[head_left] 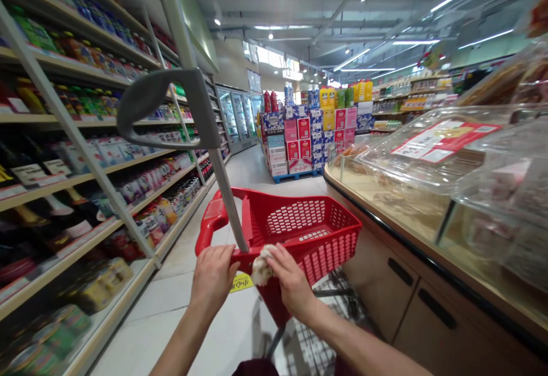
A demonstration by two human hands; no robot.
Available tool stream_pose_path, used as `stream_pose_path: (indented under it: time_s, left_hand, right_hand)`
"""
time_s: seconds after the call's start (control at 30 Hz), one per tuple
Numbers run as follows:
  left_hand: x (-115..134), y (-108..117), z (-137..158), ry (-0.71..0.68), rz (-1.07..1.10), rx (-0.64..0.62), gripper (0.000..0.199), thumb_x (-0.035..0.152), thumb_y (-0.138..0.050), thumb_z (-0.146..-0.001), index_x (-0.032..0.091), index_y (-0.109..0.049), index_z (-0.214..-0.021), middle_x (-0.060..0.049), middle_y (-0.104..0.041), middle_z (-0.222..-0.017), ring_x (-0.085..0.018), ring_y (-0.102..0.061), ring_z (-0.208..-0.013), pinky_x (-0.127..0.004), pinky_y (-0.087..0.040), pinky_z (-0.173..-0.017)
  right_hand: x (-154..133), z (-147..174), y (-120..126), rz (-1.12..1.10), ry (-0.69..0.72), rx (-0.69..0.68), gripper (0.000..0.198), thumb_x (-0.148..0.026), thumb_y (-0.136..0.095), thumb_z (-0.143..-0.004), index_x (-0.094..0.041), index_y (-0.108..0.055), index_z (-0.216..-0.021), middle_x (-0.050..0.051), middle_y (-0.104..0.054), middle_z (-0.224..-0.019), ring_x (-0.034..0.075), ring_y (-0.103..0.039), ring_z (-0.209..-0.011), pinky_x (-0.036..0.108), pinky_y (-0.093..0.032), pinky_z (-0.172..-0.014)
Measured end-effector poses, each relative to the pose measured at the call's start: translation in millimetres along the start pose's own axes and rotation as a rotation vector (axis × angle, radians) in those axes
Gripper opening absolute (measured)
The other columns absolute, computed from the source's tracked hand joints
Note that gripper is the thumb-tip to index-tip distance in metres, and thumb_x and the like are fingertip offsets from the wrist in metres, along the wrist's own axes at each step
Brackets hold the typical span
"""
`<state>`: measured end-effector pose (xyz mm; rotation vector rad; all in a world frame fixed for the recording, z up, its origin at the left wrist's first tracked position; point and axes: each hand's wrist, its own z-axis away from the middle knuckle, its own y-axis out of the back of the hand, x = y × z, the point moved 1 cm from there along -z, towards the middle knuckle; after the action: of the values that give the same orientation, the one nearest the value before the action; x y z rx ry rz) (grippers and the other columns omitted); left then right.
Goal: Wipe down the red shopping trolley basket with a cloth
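A red plastic shopping basket [317,256] with perforated walls is in front of me, tilted in the view. A grey pole [226,193] rises from its near end to a grey loop handle [205,108]. My left hand [214,279] is closed over the basket's near rim, left of the pole's foot. In my right hand [291,282] is a crumpled whitish cloth [262,266], pressed against the rim just right of the pole. My right fingertips rest over the cloth, and part of it is hidden under them. The inside of the basket shows bare red plastic.
Shelves [98,176] of bottles and packs line the left side. Close on the right stands a display counter [377,210] with clear plastic food boxes [445,142]. Stacked drink cartons [299,142] on a blue pallet stand ahead, and glass-door fridges [240,113] further back.
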<state>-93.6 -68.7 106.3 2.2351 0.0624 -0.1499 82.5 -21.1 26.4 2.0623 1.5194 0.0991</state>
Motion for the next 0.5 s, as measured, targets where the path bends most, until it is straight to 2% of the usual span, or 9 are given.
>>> stream_pose_path:
  time_s: [0.1,0.2,0.3,0.4,0.5]
  left_hand:
    - [7,0,-2,0.012,-0.017,0.012,0.023,0.026,-0.050,-0.073,0.017,-0.057,-0.093,-0.007,-0.064,-0.088,-0.023,-0.054,-0.083,-0.038,-0.038,-0.081]
    - [19,3,-4,0.014,-0.030,0.034,0.021,0.024,-0.049,-0.073,0.017,-0.057,-0.091,-0.007,-0.064,-0.086,-0.023,-0.055,-0.082,-0.038,-0.037,-0.080]
    - [38,6,-6,0.026,-0.041,0.058,0.021,0.022,-0.048,-0.073,0.017,-0.057,-0.091,-0.007,-0.065,-0.085,-0.023,-0.055,-0.080,-0.038,-0.037,-0.078]
    - [58,7,-10,0.058,-0.056,0.039,0.020,0.021,-0.047,-0.073,0.016,-0.057,-0.089,-0.008,-0.064,-0.081,-0.023,-0.055,-0.078,-0.038,-0.037,-0.077]
    - [72,9,-13,0.086,-0.050,-0.002,0.018,0.019,-0.044,-0.074,0.014,-0.057,-0.086,-0.008,-0.062,-0.077,-0.023,-0.055,-0.076,-0.038,-0.038,-0.076]
  right_hand:
    - [21,-16,7,0.020,-0.070,0.019,0.047,-0.003,-0.033,-0.081,-0.017,-0.043,-0.124,0.008,-0.039,-0.133,0.017,-0.023,-0.128,0.040,-0.033,-0.102]
    - [61,-16,11,0.061,-0.086,-0.012,0.053,0.002,-0.032,-0.076,-0.019,-0.045,-0.123,0.007,-0.043,-0.130,0.016,-0.029,-0.125,0.039,-0.033,-0.101]
    - [96,-11,20,0.106,-0.255,0.046,0.056,0.005,-0.031,-0.072,-0.019,-0.051,-0.118,0.008,-0.049,-0.124,0.016,-0.034,-0.123,0.044,-0.033,-0.100]
    - [90,-17,25,0.028,-0.287,0.011,0.052,0.003,-0.033,-0.072,-0.017,-0.054,-0.115,0.009,-0.052,-0.121,0.017,-0.039,-0.119,0.042,-0.033,-0.100]
    - [52,-29,27,-0.109,-0.218,-0.018,0.052,-0.001,-0.034,-0.075,-0.020,-0.049,-0.120,0.007,-0.048,-0.126,0.015,-0.038,-0.120,0.038,-0.034,-0.101]
